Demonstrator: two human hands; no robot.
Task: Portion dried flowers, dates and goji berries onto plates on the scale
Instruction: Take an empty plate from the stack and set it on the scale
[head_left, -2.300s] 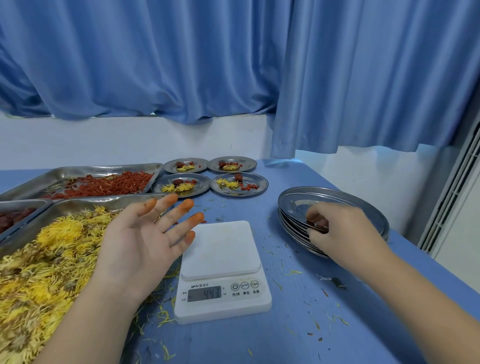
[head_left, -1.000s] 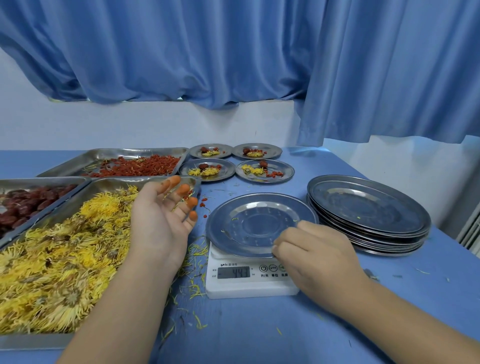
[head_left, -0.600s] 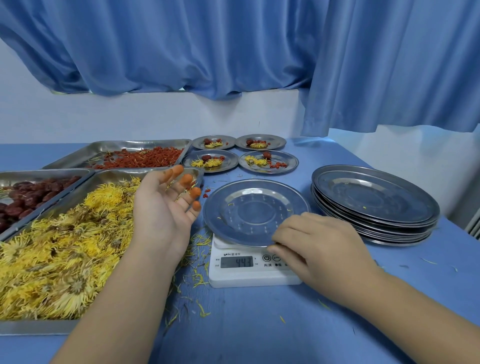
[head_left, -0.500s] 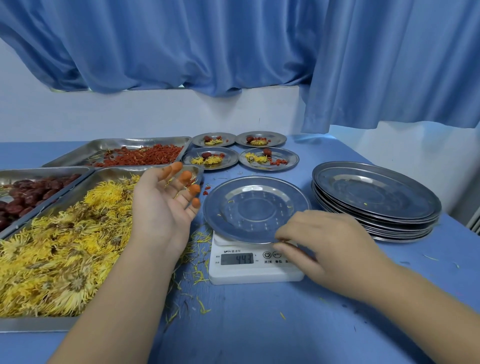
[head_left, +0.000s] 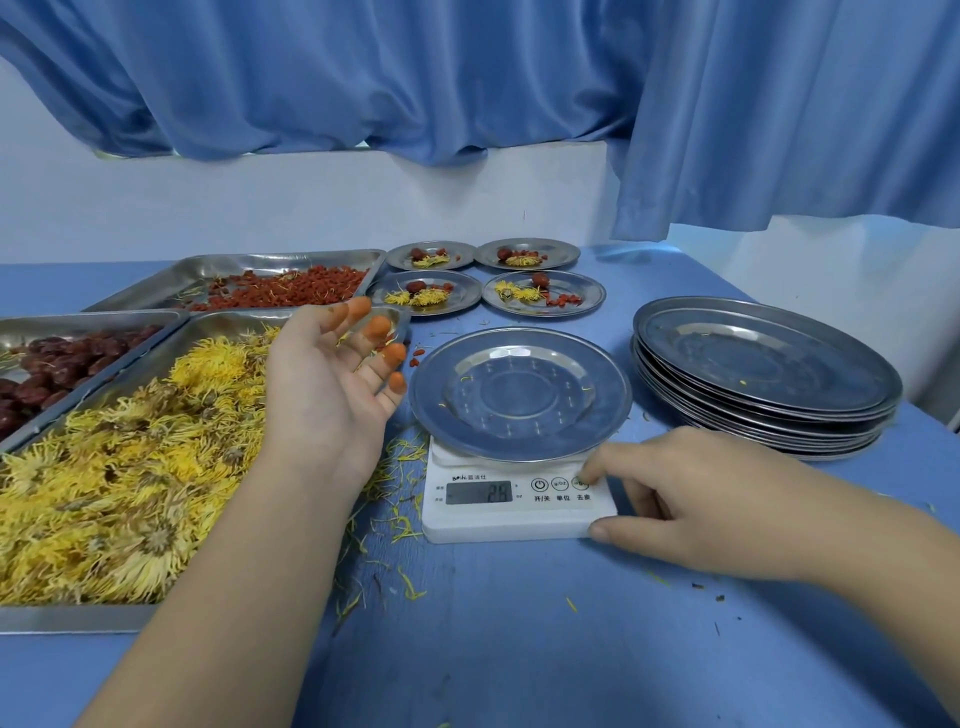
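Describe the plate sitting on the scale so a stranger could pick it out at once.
On the blue table, find the white digital scale, right of the tray of yellow flowers. The round steel plate lies on top of it. Unlike the stack to its right it sits alone, and unlike the four small plates behind, it holds no portion.
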